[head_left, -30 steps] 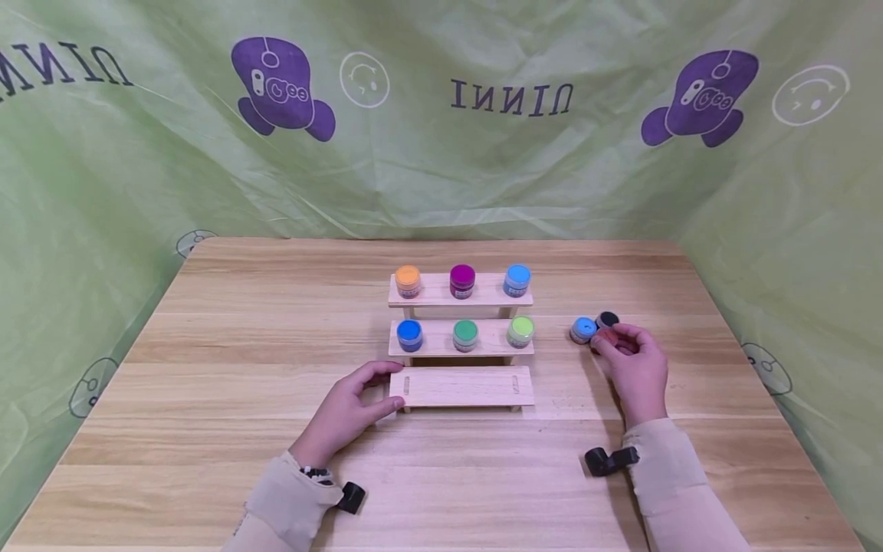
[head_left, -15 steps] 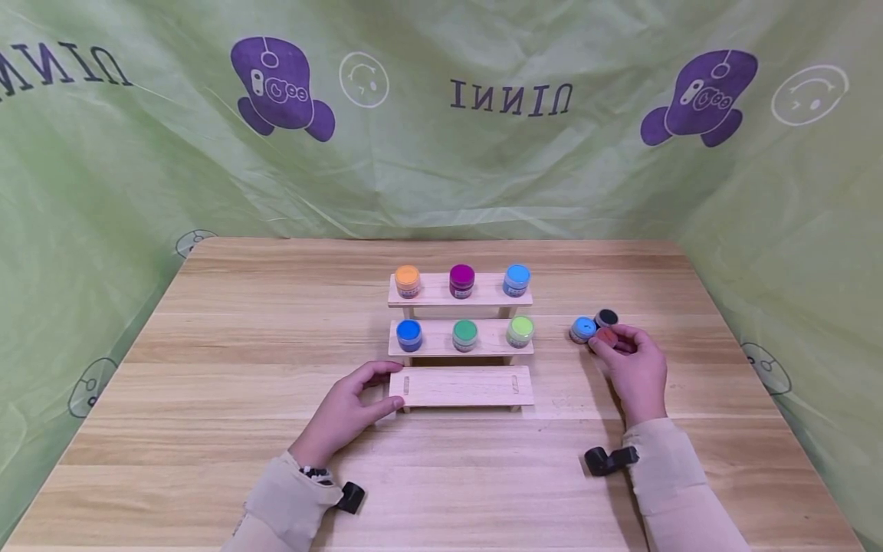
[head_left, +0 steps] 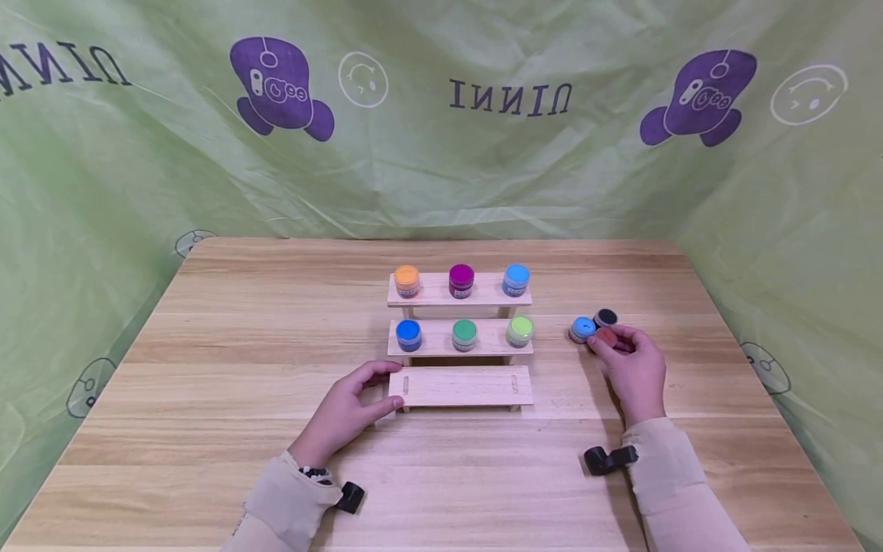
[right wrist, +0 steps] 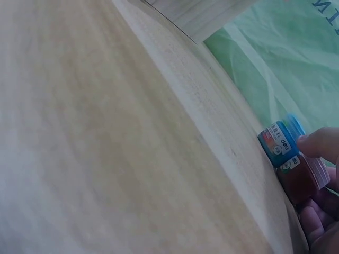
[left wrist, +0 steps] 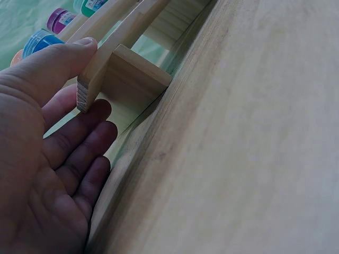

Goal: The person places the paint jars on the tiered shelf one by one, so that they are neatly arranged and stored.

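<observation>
Barely anything moves but the red jar (head_left: 607, 336), its lid now showing more fully as the right hand (head_left: 636, 377) pinches it on the table (head_left: 455, 483) beside the blue jar (head_left: 582, 329) and black jar (head_left: 605, 317), suggesting a settling grip. The left hand (head_left: 343, 410) holds the front shelf (head_left: 458, 386); labels (right wrist: 280, 140) appear to read "deli".

Head view: the cloth (head_left: 428, 169) is bearing a purple word (head_left: 510, 100), its letters running I-N-N-I-U from left to right, with the Ns looking reversed. The same lettering is appearing at far left, cut by the frame edge. Right wrist view: the label on the blue jar (right wrist: 275, 145) is reading "deli", other print coming out too small. The red jar (right wrist: 296, 182) is carrying a smaller, similar label. Left wrist view: print on the purple jar (left wrist: 61, 20) is coming out illegible.
</observation>
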A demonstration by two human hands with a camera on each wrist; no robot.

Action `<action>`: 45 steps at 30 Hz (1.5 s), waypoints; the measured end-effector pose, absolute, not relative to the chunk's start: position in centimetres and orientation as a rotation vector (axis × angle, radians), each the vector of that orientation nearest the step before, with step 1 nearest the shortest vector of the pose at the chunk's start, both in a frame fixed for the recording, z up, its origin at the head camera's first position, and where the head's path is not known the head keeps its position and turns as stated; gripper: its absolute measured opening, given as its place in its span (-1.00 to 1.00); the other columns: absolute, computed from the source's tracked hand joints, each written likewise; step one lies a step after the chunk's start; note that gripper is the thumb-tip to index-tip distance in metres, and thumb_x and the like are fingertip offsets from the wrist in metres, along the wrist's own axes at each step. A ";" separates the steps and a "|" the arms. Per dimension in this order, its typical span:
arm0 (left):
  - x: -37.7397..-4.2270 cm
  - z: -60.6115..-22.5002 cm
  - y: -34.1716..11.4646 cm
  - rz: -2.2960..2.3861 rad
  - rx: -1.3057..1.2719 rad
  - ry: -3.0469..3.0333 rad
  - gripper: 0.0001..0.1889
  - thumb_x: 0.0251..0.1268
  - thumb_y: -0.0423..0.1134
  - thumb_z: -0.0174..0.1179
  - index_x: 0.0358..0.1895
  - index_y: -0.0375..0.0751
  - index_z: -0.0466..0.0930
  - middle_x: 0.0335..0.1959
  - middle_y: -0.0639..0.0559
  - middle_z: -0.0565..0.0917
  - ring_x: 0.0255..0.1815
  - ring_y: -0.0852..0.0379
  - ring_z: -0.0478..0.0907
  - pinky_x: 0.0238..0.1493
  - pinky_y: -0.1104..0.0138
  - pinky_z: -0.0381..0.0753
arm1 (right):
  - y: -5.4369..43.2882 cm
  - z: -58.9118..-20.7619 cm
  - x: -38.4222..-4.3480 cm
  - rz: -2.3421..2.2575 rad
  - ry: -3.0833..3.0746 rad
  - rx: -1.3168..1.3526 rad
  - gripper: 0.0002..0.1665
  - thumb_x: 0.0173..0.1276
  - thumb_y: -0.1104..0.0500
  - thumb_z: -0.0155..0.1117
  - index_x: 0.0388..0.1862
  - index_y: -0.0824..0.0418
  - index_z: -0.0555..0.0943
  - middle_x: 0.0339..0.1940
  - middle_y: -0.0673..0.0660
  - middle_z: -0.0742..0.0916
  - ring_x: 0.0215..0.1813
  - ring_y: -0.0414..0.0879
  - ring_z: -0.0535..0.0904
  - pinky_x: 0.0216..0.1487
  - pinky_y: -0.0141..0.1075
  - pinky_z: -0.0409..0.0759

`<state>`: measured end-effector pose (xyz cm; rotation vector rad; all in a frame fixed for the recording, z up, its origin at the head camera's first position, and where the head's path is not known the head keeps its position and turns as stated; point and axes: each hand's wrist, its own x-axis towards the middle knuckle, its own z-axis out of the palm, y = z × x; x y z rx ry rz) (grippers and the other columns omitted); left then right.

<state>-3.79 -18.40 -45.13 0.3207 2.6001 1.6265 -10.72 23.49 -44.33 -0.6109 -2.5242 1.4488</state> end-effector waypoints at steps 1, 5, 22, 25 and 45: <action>-3.8 -45.1 -18.4 1.624 0.321 2.601 -0.52 0.17 -0.12 0.49 0.17 0.02 0.61 0.15 0.17 0.64 0.16 0.15 0.56 0.29 0.13 0.48 | 23.5 -44.3 -10.7 1.455 -2.520 -0.609 -0.37 0.30 0.00 0.47 0.25 0.27 0.56 0.08 0.22 0.68 -0.03 -0.18 0.55 -0.14 -0.60 0.48; -3.8 -45.2 -18.4 1.616 0.320 2.606 -0.52 0.17 -0.10 0.49 0.17 0.02 0.61 0.16 0.17 0.64 0.17 0.15 0.55 0.30 0.12 0.48 | 23.4 -44.4 -10.7 1.482 -2.498 -0.606 -0.41 0.34 0.04 0.43 0.26 0.27 0.56 0.09 0.21 0.69 -0.03 -0.19 0.56 -0.11 -0.59 0.49; -3.9 -45.5 -18.5 1.644 0.342 2.587 -0.51 0.17 -0.11 0.49 0.18 0.02 0.61 0.16 0.18 0.64 0.17 0.15 0.56 0.28 0.21 0.49 | 23.0 -44.6 -10.6 1.627 -2.351 -0.589 -0.52 0.35 0.17 0.36 0.25 0.21 0.61 -0.01 0.07 0.70 -0.04 -0.25 0.56 -0.04 -0.57 0.49; -3.9 -45.5 -18.5 1.646 0.341 2.583 -0.52 0.17 -0.12 0.48 0.18 0.01 0.60 0.16 0.17 0.64 0.17 0.14 0.56 0.28 0.22 0.49 | 22.8 -44.3 -10.4 1.649 -2.361 -0.564 -0.51 0.35 0.15 0.37 0.25 0.18 0.63 0.02 0.07 0.71 0.00 -0.24 0.56 0.00 -0.57 0.48; -3.9 -45.4 -18.5 1.653 0.324 2.564 -0.52 0.17 -0.15 0.49 0.18 -0.02 0.61 0.15 0.15 0.65 0.17 0.13 0.56 0.27 0.23 0.50 | 21.1 -42.6 -9.4 1.711 -2.373 -0.197 -0.50 0.24 0.25 0.50 0.18 0.28 0.64 -0.03 0.01 0.70 -0.04 -0.23 0.59 0.00 -0.60 0.54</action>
